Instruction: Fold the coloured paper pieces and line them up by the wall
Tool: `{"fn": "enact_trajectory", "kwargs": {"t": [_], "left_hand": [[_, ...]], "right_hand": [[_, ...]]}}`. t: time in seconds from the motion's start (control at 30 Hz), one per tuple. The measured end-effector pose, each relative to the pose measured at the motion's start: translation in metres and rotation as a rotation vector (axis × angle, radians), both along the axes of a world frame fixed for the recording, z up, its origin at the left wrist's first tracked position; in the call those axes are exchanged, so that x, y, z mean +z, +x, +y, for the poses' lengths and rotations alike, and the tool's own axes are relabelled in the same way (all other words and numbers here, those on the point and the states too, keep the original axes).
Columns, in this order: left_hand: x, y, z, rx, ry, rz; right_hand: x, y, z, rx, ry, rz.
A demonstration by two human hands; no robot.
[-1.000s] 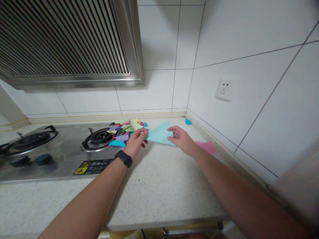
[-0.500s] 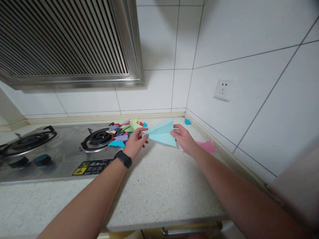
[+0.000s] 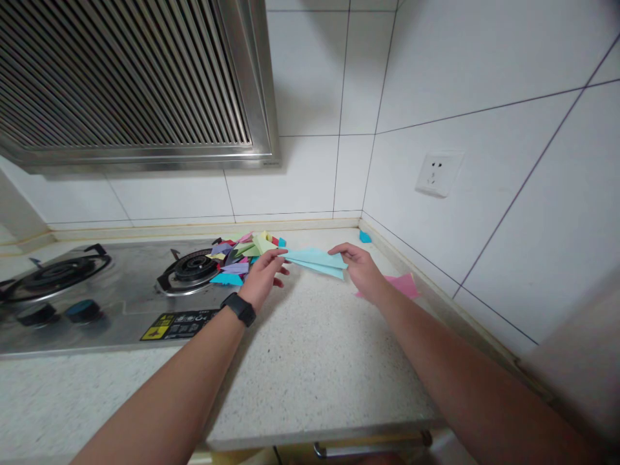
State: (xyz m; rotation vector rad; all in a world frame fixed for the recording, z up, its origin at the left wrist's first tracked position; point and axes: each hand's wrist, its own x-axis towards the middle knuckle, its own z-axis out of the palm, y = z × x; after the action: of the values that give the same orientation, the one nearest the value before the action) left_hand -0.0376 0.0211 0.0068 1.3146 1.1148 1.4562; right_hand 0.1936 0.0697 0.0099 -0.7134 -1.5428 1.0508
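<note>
A light blue paper plane (image 3: 314,260) is held just above the speckled counter (image 3: 300,361), its narrow nose to the left. My left hand (image 3: 265,274), with a black band on the wrist, pinches the nose between thumb and forefinger; its other fingers hang loose below. At the wide tail, my right hand (image 3: 362,271) grips the paper, its thumb hidden from me. Behind my left hand lies a heap of folded coloured papers (image 3: 237,258), partly over the stove's edge. Pink paper (image 3: 404,284) rests under and beside my right wrist.
To the left is a steel gas stove (image 3: 130,284) with burners and knobs. A range hood (image 3: 145,155) hangs above it. A small blue paper piece (image 3: 365,237) lies in the back corner. The right wall carries a socket (image 3: 440,174).
The plane's spread wings have folded closer together, so it looks narrower. My right hand has shifted its hold at the tail slightly; my left hand stays at the nose.
</note>
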Motion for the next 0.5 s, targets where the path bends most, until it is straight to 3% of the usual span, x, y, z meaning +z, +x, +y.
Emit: {"fn": "enact_trajectory", "kwargs": {"t": [0.17, 0.37, 0.5], "left_hand": [[-0.004, 0.0, 0.001, -0.083, -0.162, -0.038], [-0.003, 0.001, 0.004, -0.18, -0.253, -0.234], [-0.005, -0.001, 0.006, -0.133, -0.204, -0.286]], "right_hand": [[0.0, 0.003, -0.001, -0.072, 0.105, -0.081], [0.007, 0.009, -0.009, -0.195, 0.597, -0.389], [0.013, 0.008, -0.017, -0.225, 0.663, -0.444]]}}
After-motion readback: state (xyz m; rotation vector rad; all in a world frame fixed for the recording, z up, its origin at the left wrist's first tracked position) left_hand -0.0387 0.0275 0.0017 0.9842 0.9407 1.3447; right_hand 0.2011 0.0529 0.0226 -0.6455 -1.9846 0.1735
